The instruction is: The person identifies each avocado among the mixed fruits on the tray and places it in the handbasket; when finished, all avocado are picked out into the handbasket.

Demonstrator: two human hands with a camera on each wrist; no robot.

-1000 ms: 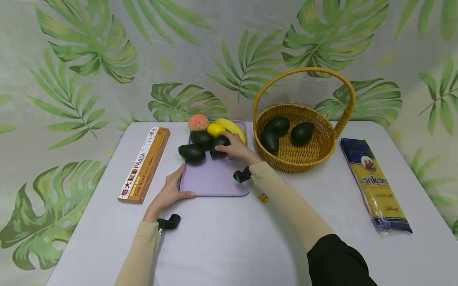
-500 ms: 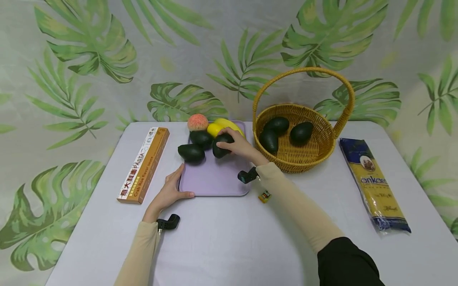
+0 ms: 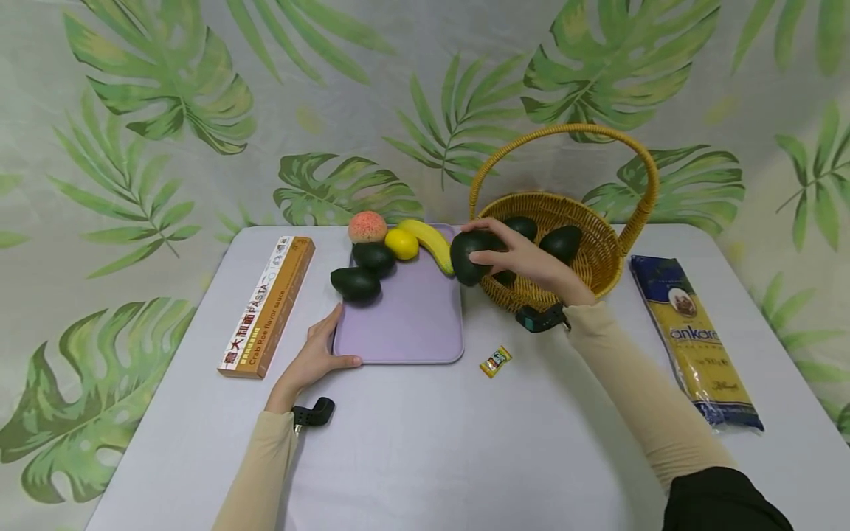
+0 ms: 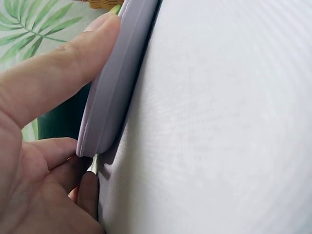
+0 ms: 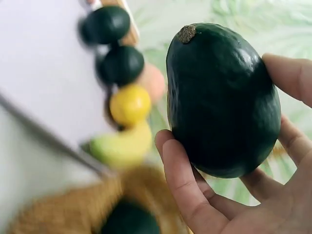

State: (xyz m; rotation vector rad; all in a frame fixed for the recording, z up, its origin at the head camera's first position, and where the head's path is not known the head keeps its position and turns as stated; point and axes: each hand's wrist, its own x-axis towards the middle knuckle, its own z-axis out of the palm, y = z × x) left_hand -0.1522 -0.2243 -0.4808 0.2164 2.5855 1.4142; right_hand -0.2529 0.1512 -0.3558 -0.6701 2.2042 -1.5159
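A pale grey backdrop (image 3: 345, 96) printed with large green leaves (image 3: 614, 55) rises behind a white, round-cornered table (image 3: 412, 457) in soft light

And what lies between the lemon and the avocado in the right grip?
In the head view, the banana lies between the lemon and held avocado.

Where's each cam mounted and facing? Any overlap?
Head: worn on the head, faces forward and down at tray and basket; left hand, right hand and sleeves show.
Left wrist: on that wrist, faces the tray, close; left fingers and thumb show.
Right wrist: on that wrist, faces the held avocado; right fingers show.
Head and right wrist share the lemon.
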